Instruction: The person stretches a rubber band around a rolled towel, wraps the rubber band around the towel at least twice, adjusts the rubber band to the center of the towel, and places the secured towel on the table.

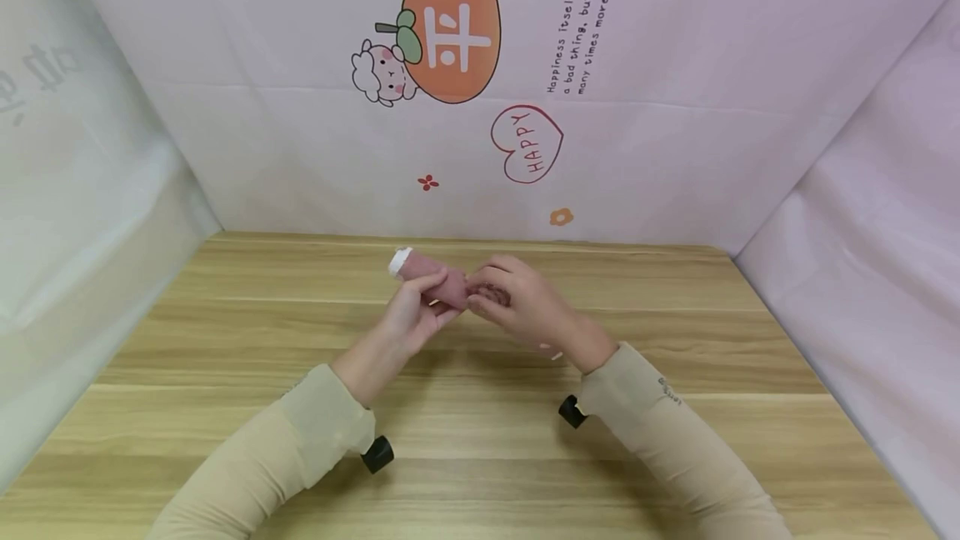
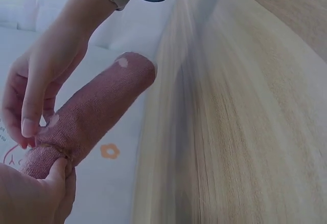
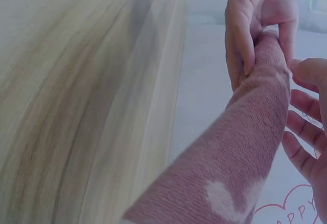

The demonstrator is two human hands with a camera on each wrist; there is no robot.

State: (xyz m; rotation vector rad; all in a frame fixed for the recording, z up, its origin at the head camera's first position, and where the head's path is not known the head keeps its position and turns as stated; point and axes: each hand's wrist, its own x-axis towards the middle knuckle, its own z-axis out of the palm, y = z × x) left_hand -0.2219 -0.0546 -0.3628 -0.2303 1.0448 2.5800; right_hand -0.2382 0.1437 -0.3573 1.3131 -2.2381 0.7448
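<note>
A pink knitted sock [image 1: 422,267] with a white end slants across in front of me, above the table. My left hand [image 1: 411,311] grips it around its narrowed middle, thumb on top. In the left wrist view the sock [image 2: 102,106] shows pale patches and a fold beside the left thumb. My right hand [image 1: 528,302] is right beside that fold, its fingers loosely bent and apart. Seen in the right wrist view, the right thumb tip and fingertips [image 3: 298,151] lie along the side of the sock [image 3: 230,132]. Part of it passes beneath the right hand and is hidden in the head view.
The wood-grain table [image 1: 480,457] lies below both hands. A white printed cloth [image 1: 300,148] rises behind it, with more cloth at both sides. Black wrist cameras [image 1: 377,454] stick out from under the sleeves.
</note>
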